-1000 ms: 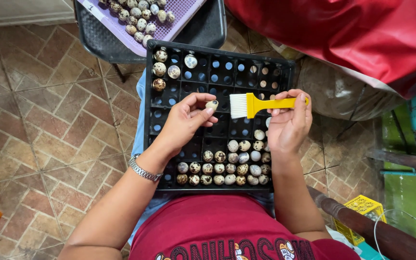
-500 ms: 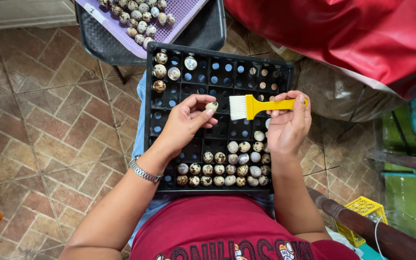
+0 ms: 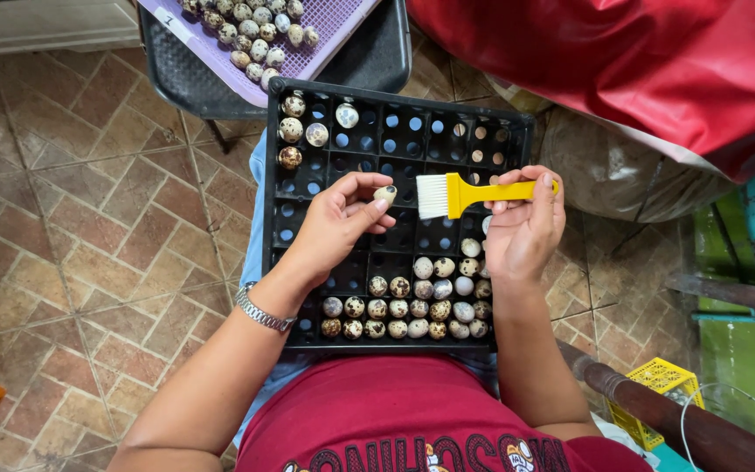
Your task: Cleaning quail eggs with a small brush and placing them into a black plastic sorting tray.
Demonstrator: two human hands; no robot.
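Note:
My left hand [image 3: 340, 219] pinches one small speckled quail egg [image 3: 385, 193] between thumb and fingertips, over the middle of a black grid tray [image 3: 274, 210] that rests on my lap. My right hand [image 3: 523, 229] grips the handle of a yellow brush with white bristles [image 3: 447, 195]; the bristles point left, just short of the egg. Several speckled eggs [image 3: 412, 301] fill the tray's near right cells. Several more eggs [image 3: 303, 127] sit in its far left corner.
A purple tray [image 3: 308, 44] with several quail eggs lies on a dark crate beyond the black tray. Red sheeting [image 3: 648, 61] hangs at the upper right. Brown tiled floor [image 3: 80, 236] lies to the left; a yellow basket [image 3: 657, 385] sits at lower right.

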